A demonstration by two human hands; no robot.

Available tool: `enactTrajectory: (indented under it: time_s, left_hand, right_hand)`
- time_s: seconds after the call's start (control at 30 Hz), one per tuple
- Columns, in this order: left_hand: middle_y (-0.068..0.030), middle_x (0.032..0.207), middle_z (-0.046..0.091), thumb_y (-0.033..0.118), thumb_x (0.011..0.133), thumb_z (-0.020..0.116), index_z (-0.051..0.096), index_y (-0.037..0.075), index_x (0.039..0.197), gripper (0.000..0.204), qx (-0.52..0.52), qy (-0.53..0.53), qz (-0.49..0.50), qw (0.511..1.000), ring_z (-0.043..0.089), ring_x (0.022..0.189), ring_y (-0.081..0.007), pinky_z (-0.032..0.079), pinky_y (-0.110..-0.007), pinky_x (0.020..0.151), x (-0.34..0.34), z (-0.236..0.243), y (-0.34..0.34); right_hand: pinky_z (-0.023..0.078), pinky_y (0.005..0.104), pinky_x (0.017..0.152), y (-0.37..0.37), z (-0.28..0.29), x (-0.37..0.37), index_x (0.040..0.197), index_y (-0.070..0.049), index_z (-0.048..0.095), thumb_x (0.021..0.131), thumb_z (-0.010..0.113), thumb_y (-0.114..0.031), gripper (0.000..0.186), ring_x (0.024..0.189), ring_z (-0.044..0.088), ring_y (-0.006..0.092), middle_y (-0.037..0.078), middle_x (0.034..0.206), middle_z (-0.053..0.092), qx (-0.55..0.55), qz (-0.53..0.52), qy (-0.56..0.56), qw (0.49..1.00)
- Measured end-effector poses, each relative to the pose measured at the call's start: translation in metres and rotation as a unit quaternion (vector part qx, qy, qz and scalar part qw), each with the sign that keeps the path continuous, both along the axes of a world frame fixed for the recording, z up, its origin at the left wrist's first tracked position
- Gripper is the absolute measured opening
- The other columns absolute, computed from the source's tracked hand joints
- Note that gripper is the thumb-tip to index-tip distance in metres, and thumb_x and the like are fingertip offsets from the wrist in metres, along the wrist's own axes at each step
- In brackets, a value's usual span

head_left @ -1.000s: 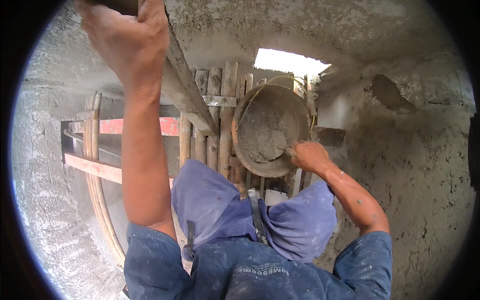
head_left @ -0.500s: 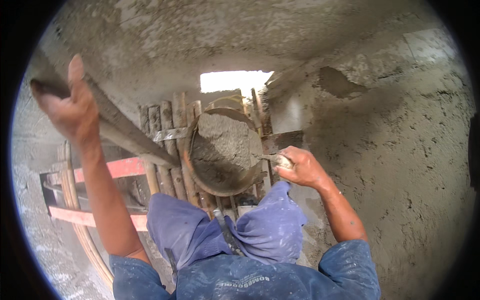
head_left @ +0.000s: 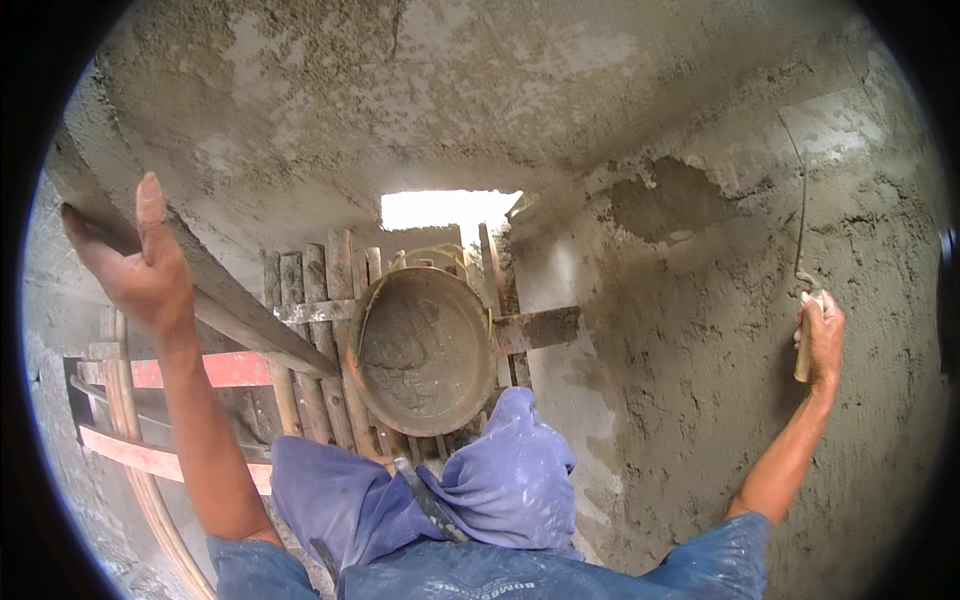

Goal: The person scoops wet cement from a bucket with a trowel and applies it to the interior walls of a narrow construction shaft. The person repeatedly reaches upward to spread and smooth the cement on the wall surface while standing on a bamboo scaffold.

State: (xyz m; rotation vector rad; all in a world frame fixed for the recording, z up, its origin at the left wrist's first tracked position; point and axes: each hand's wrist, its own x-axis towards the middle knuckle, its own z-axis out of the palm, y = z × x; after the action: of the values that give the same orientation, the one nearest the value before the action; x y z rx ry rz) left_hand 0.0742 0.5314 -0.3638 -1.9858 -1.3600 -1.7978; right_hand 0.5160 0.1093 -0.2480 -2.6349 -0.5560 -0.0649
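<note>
Trowel point(head_left: 803, 250) stands upright vs wall point(head_left: 700, 400), gripped in your right hand point(head_left: 822, 335); left hand point(head_left: 140, 265) grips plank point(head_left: 230, 300).

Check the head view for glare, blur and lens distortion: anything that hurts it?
Head view: the wall opening is blown out white; the rest is evenly lit and fairly sharp, including the mortar pan and both hands; fisheye bends the plastered wall near the black rim.
</note>
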Motion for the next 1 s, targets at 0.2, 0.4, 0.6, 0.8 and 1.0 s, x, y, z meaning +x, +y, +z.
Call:
enactTrajectory:
  time_s: [0.2, 0.4, 0.6, 0.8, 1.0]
  left_hand:
    - [-0.0278, 0.128, 0.041, 0.037, 0.078, 0.072, 0.032, -0.016, 0.129, 0.084, 0.043, 0.081, -0.017, 0.996, 0.043, 0.118, -0.0343, 0.033, -0.038, 0.102, -0.02, -0.015, 0.022]
    - [-0.0271, 0.135, 0.035, 0.031, 0.083, 0.067, 0.026, -0.014, 0.133, 0.079, 0.082, -0.021, -0.076, 0.994, 0.034, 0.126, -0.0328, 0.026, -0.035, 0.107, 0.002, -0.008, 0.015]
    - [-0.0283, 0.14, 0.03, 0.027, 0.085, 0.064, 0.023, -0.013, 0.136, 0.076, 0.078, -0.015, -0.043, 0.996, 0.026, 0.134, -0.0338, 0.019, -0.035, 0.111, 0.012, -0.006, 0.009]
    - [-0.0229, 0.127, 0.042, 0.042, 0.077, 0.072, 0.03, -0.014, 0.13, 0.088, 0.06, 0.111, -0.009, 0.992, 0.046, 0.113, -0.0287, 0.038, -0.034, 0.098, -0.004, -0.009, 0.017]
    - [-0.0249, 0.124, 0.046, 0.034, 0.077, 0.074, 0.041, -0.014, 0.124, 0.074, 0.02, 0.063, -0.062, 0.996, 0.048, 0.112, -0.0289, 0.036, -0.035, 0.099, -0.025, -0.019, 0.032]
  right_hand:
    - [0.048, 0.038, 0.059, 0.094, -0.092, -0.101, 0.108, -0.004, 0.056, 0.08, 0.064, -0.021, 0.034, 0.068, 0.06, 0.0247, 0.012, 0.08, 0.061, -0.179, 0.341, -0.054, 0.921]
    - [0.053, 0.0344, 0.063, 0.178, -0.243, -0.204, 0.096, -0.001, 0.06, 0.08, 0.056, -0.01, 0.019, 0.082, 0.065, 0.0292, 0.017, 0.086, 0.064, -0.398, 0.549, -0.1, 0.728]
    - [0.051, 0.0425, 0.071, 0.162, -0.306, -0.233, 0.094, 0.0, 0.059, 0.077, 0.058, -0.015, 0.023, 0.082, 0.064, 0.0349, 0.021, 0.09, 0.064, -0.362, 0.556, 0.099, 0.742]
    - [0.048, 0.0463, 0.073, 0.11, -0.307, -0.226, 0.103, -0.006, 0.058, 0.075, 0.062, -0.026, 0.035, 0.086, 0.061, 0.0395, 0.021, 0.095, 0.063, -0.24, 0.443, 0.243, 0.829]
    - [0.049, 0.0425, 0.072, 0.107, -0.285, -0.203, 0.099, -0.004, 0.061, 0.075, 0.066, -0.03, 0.036, 0.082, 0.061, 0.0361, 0.018, 0.091, 0.063, -0.071, 0.427, 0.254, 0.865]
